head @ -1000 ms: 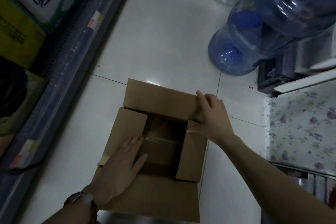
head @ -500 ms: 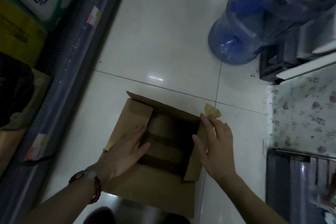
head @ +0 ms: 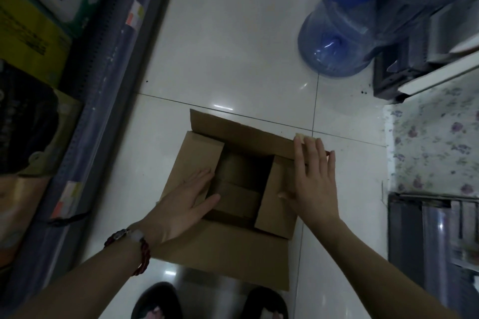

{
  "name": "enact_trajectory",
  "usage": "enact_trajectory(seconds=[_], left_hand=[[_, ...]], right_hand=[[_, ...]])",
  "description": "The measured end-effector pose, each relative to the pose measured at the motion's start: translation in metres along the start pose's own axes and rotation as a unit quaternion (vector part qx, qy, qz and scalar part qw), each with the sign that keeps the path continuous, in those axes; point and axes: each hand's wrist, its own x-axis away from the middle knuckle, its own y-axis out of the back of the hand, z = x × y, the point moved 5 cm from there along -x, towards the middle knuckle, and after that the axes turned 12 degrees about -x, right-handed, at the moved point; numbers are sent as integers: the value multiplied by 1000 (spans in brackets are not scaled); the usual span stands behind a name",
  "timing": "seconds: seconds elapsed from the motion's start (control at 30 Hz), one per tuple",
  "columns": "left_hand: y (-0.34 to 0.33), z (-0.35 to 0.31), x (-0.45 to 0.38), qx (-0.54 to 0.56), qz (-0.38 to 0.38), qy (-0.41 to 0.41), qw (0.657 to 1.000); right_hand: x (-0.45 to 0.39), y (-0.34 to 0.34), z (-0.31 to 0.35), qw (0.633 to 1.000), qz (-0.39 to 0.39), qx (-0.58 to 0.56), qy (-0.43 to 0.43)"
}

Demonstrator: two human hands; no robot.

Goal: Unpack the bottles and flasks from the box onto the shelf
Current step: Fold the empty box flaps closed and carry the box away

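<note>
White glossy tiled floor (head: 233,46), open aisle down the middle. Grey metal shelf (head: 103,101) edge runs along the left, packaged goods stacked on it; no bottles or flasks visible there. Large translucent blue water jug (head: 344,33) stands upper right, well apart from the box. Floral-patterned surface (head: 430,147) at right edge, dark metal rack below it.

Brown cardboard box (head: 228,248) sits on the floor between the person's feet and the tile seam, top flaps open. Far flap stands up, near flap lies flat toward the camera, side flaps folded partly inward. Interior is dark; only brown cardboard shapes visible inside, cannot tell if bottles or flasks are in there.

Left hand (head: 181,204) lies flat on the left flap, fingers (head: 199,176) spread, gripping nothing. Right hand (head: 313,184) flat on the right flap and box edge, fingers extended, thumb on the flap, nothing held. Small piece of tan tape (head: 300,135) at the box's far right corner, just beside the right fingertips.

Clear floor left, right and beyond the box.
</note>
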Motion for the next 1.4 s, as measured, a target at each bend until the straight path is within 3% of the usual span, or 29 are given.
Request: enact_trajectory(seconds=[0.1,0.17,0.3,0.47,0.57,0.67,0.77,0.83,1.07,1.2,1.4], left_hand=[[2,4,2,18,-8,-10,1000],[3,4,2,46,-15,-30,998],[5,-2,9,40,-15,-71,997],[15,15,21,10,-35,-11,999],[17,24,29,-21,-29,9,999],[8,19,40,-115,-2,-50,992],[-17,14,47,-256,17,-117,959],[-31,14,48,-293,3,-129,947],[-31,21,47,-278,-53,-137,949],[-4,21,48,-253,-92,-97,958],[28,-10,18,-305,-186,-44,933]], right_hand=[[24,-4,10,999,-5,1,51],[50,-21,14,995,43,-20,84],[75,-48,7,988,143,-64,18],[64,-52,10,969,201,-141,-1],[59,-51,7,957,215,-195,-27],[53,-49,5,939,222,-259,-56],[52,-45,8,921,213,-315,-80],[54,-44,10,916,200,-336,-89],[59,-47,7,917,192,-342,-75],[59,-39,5,903,204,-368,-83],[54,-19,0,884,198,-405,-119]])
